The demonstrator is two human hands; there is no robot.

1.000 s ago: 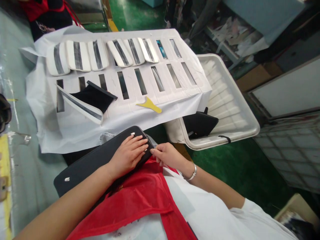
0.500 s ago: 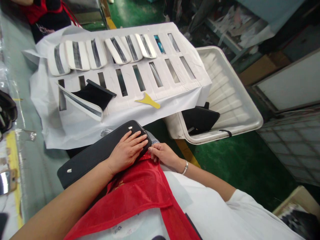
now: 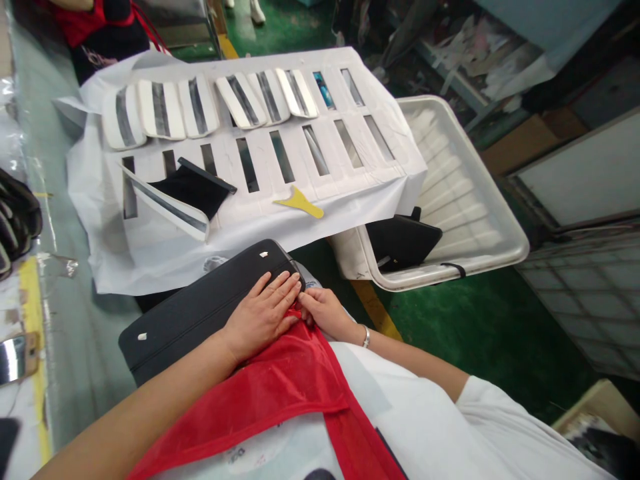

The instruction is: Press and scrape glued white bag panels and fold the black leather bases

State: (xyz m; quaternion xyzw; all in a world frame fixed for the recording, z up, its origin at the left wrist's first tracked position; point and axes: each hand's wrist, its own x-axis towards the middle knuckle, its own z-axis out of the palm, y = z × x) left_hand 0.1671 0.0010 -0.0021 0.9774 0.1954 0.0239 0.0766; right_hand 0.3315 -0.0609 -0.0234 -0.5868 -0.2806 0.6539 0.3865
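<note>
A long black padded case [image 3: 200, 300] lies slanted against the red apron at my waist, with a seam along it and two small white tabs on its upper face. Across its right end rests my left hand [image 3: 263, 310], palm down, fingers stretched out flat. My right hand [image 3: 325, 310] is at the case's right corner, fingers curled and thumb pressed in beside the red apron [image 3: 295, 353]. Whatever the right fingers pinch is hidden. A silver bracelet circles the right wrist.
White sheeting with rectangular slots covers the table [image 3: 345, 193]. On it lie several white padded panels [image 3: 160, 110], a black-and-white opened piece [image 3: 193, 190] and a yellow forked tool [image 3: 303, 202]. A white tub [image 3: 500, 227] holds a black item [image 3: 403, 240]. Another person [image 3: 103, 30] is at upper left.
The case has tipped so that more of its upper face and seam shows. My left hand has shifted slightly down and right on it. My right hand stays at the corner.
</note>
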